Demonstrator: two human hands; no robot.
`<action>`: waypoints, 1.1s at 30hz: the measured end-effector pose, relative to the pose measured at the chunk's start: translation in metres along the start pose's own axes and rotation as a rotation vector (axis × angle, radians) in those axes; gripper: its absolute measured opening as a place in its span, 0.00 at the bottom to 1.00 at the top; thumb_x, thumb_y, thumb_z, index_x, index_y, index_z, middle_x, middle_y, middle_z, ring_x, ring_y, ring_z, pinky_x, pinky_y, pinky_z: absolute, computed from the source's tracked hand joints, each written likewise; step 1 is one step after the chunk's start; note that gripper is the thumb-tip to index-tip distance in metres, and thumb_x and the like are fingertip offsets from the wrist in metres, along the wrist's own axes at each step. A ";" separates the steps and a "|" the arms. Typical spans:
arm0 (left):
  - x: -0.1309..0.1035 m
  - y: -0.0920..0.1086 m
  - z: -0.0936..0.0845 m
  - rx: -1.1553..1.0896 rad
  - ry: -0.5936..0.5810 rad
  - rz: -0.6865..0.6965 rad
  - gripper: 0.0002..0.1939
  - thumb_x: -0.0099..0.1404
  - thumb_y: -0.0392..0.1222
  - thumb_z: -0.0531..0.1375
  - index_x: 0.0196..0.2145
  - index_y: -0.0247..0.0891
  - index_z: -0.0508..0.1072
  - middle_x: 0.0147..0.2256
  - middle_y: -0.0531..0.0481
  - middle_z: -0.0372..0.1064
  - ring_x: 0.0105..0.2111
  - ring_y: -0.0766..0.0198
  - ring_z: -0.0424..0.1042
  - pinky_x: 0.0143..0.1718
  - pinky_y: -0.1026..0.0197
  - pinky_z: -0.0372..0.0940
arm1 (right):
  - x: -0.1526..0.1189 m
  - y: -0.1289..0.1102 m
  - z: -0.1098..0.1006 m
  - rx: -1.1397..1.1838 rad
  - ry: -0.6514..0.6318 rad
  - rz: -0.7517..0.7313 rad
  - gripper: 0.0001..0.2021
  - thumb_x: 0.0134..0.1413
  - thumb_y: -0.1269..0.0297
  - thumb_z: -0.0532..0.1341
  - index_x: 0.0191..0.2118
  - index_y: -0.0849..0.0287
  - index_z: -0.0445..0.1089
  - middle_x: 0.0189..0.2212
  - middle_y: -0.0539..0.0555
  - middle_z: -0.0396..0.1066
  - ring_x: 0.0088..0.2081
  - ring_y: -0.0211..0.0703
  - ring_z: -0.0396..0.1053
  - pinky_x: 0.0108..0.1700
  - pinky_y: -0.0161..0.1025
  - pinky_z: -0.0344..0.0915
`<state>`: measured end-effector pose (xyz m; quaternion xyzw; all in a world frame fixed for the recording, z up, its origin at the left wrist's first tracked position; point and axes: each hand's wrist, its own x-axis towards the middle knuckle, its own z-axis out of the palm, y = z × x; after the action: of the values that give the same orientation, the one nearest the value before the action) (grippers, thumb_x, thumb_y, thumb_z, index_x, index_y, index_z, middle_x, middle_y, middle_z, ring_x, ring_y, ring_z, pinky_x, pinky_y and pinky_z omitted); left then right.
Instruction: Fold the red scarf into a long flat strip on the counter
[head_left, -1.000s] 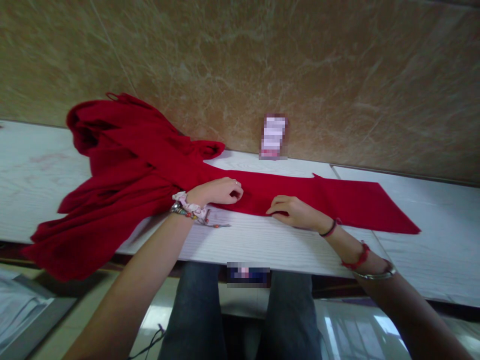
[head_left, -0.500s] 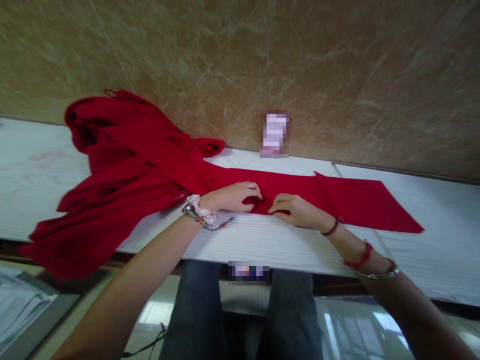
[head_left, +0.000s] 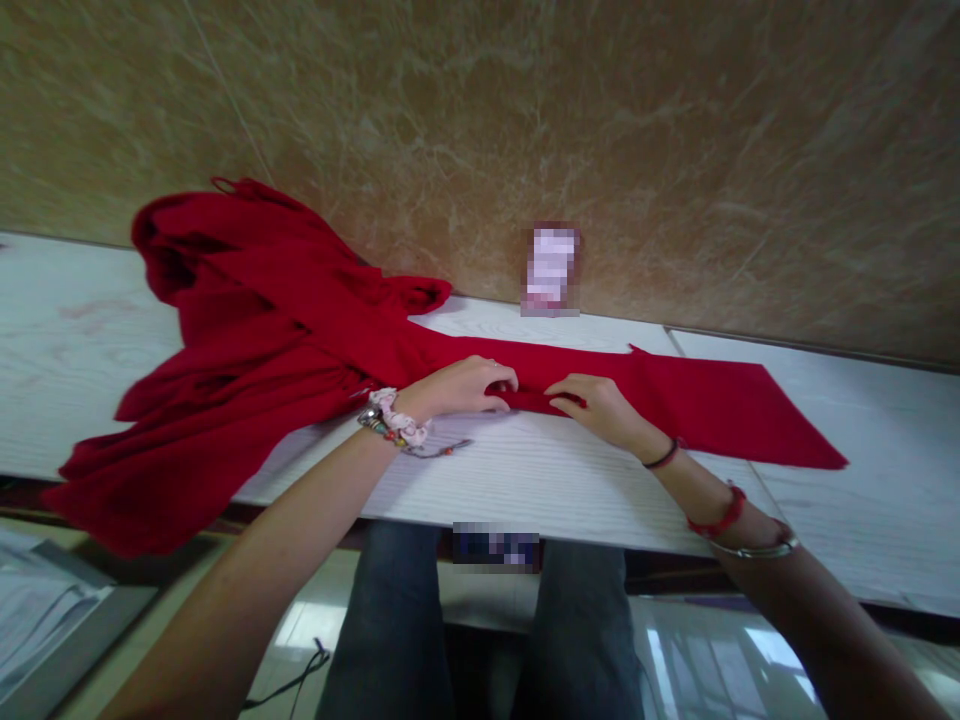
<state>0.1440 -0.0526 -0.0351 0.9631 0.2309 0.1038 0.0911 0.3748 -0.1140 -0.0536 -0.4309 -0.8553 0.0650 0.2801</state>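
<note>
A length of red cloth (head_left: 697, 405) lies across the white tabletop, flat on the right and bunched up in loose folds on the left. My left hand (head_left: 469, 385) grips its near edge around the middle, fingers curled and thumb underneath. Just to the right, my right hand (head_left: 592, 405) pinches the same edge between thumb and fingers. Between the two hands the edge is turned up into a narrow fold. The bunched part hangs over the table's front edge at the left; whether it is a finished garment I cannot tell.
A marbled wall (head_left: 480, 130) stands along the back of the white table (head_left: 465, 475). A blurred-out upright object (head_left: 551, 268) leans at the wall. My legs (head_left: 397, 620) are below the front edge. A grey tray with papers (head_left: 52, 620) is at lower left.
Both hands have moved slightly away from me with the cloth's near edge. That edge is now folded up between them. The rest of the cloth has stayed in place.
</note>
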 end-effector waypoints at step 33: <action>-0.002 0.004 -0.005 0.132 -0.114 0.084 0.04 0.60 0.35 0.57 0.30 0.37 0.72 0.27 0.53 0.70 0.27 0.67 0.66 0.30 0.65 0.56 | 0.013 -0.022 0.013 -0.445 -0.208 -0.110 0.09 0.60 0.65 0.57 0.35 0.63 0.72 0.32 0.56 0.74 0.34 0.40 0.69 0.34 0.35 0.58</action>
<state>0.1430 -0.0566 -0.0295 0.9802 0.1912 0.0370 0.0358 0.3461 -0.1161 -0.0506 -0.4259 -0.8949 -0.0962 0.0921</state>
